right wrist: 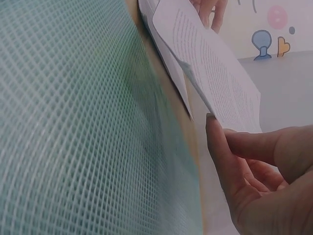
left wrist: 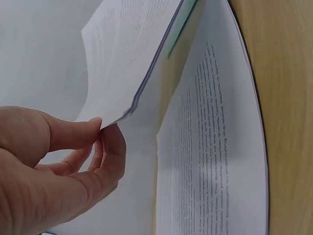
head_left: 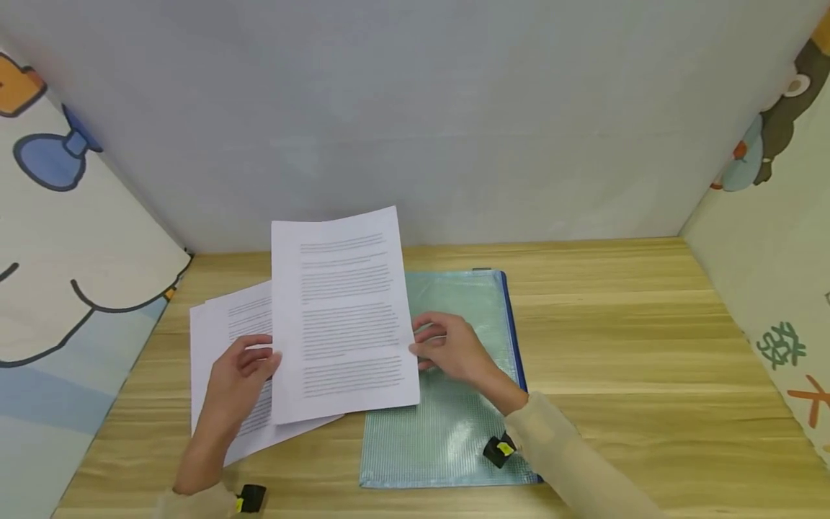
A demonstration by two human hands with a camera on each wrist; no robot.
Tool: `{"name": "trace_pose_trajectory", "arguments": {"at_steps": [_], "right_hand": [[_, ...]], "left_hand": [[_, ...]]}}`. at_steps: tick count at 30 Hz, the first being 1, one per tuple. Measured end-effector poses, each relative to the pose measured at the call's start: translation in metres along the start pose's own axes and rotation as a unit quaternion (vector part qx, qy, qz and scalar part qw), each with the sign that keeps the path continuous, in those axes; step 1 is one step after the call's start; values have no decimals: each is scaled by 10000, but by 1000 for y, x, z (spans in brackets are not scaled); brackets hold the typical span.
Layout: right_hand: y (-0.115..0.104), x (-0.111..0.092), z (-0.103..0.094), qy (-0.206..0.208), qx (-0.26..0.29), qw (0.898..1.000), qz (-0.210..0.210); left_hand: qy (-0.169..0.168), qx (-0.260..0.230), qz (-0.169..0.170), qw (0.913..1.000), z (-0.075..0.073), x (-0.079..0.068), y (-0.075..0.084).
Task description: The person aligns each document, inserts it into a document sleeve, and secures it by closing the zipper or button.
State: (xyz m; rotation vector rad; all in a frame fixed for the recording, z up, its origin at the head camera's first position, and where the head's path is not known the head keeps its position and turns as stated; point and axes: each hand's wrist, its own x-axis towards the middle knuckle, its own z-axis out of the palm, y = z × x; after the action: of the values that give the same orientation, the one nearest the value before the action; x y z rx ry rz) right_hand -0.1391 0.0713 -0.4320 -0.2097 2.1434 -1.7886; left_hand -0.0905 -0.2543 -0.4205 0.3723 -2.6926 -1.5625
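A thin sheaf of printed paper (head_left: 344, 317) is held up and tilted in the head view. My left hand (head_left: 240, 378) pinches its left edge between thumb and fingers. At the opposite edge, my right hand (head_left: 454, 349) pinches the same paper; the right wrist view shows thumb and fingertips on that edge (right wrist: 220, 98). Below and to the left, another printed paper stack (head_left: 207, 360) lies on the table, partly covered by the raised sheaf. A pale green mesh zipper folder (head_left: 421, 447) with a blue edge lies flat under my right hand, its upper left hidden by the paper.
The wooden table (head_left: 622, 346) extends to the right of the folder. A grey-white wall (head_left: 454, 130) rises behind it. Side panels with cartoon prints (head_left: 52, 162) stand at left and right. Small black devices (head_left: 251, 497) with yellow marks sit at both wrists.
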Motion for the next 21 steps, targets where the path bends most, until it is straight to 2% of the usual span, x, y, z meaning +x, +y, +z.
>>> {"name": "trace_pose_trajectory", "arguments": {"at_steps": [6, 15, 21], "right_hand": [[1, -2, -14, -5, 2, 10000, -46], [6, -7, -36, -4, 125, 9998, -168], [11, -13, -55, 163, 30, 9996, -214]], "left_hand": [[-38, -99, 83, 9999, 9, -1, 8], [-50, -519, 433, 9977, 24, 0, 19], [-298, -646, 726, 9948, 37, 4, 27]]}}
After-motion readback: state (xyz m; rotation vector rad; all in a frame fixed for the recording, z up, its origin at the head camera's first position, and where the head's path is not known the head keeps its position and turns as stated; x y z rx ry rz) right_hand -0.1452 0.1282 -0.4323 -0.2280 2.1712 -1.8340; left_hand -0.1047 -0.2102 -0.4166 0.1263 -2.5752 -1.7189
